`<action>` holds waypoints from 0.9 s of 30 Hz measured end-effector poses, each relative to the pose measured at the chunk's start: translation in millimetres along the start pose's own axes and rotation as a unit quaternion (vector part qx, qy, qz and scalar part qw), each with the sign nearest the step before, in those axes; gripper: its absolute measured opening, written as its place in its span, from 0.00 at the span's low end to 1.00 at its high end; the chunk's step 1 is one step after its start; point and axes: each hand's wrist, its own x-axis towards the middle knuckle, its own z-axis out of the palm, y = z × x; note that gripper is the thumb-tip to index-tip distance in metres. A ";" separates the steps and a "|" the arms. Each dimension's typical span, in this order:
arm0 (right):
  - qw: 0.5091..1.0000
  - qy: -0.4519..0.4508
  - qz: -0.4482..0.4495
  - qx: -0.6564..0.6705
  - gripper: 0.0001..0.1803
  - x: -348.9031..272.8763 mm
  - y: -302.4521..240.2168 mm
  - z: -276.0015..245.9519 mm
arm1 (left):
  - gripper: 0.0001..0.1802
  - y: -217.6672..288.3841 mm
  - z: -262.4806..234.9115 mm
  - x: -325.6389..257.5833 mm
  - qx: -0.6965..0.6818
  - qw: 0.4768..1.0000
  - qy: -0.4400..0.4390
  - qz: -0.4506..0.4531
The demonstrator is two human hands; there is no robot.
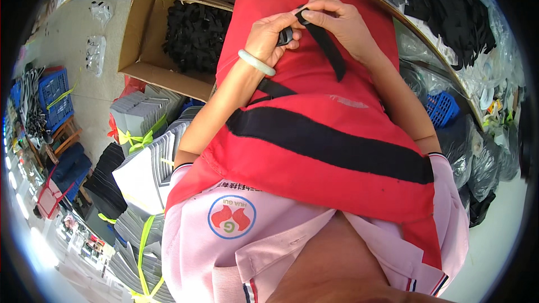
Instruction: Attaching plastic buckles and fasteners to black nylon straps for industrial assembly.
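Your red apron (337, 95) with its black band fills the middle of the frame, draped over your lap. In the upper left sits an open cardboard box (147, 39) heaped with black strap pieces (196, 33). Along the left edge stand bundles of flat grey cartons (146, 168) tied with yellow-green tape. At the top centre, your hands meet on a black webbing strap (328, 50) that hangs down across the apron. Your right hand (342, 22) pinches the strap's upper end between thumb and fingers. Your left hand (269, 36), with a pale bangle (256, 62) on its wrist, has its grip closed round a small black buckle (285, 36) just beside the strap.
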 end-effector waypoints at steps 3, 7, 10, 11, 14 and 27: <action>0.976 0.078 -0.186 -0.085 0.08 -1.0 -15.3 2.2 | 0.12 6.6 10.2 -2.9 0.089 0.994 0.038 0.053; 0.993 0.078 -0.069 0.061 0.09 -9.2 -37.8 5.2 | 0.11 8.1 21.4 -6.0 0.130 0.982 0.040 0.130; 0.995 0.082 -0.013 0.056 0.09 -13.6 -36.1 2.0 | 0.09 1.1 28.2 -6.9 0.184 0.969 0.052 0.157; 0.994 0.093 -0.023 0.048 0.09 -17.9 -38.7 4.4 | 0.09 0.7 28.5 -8.3 0.184 0.969 0.054 0.157; 0.994 0.100 -0.014 0.039 0.10 -20.9 -39.6 5.3 | 0.10 2.3 30.5 -8.7 0.187 0.966 0.031 0.175; 0.982 0.087 0.055 0.162 0.17 -16.2 -24.4 10.9 | 0.09 -0.1 26.6 -11.0 0.268 0.921 0.029 0.280</action>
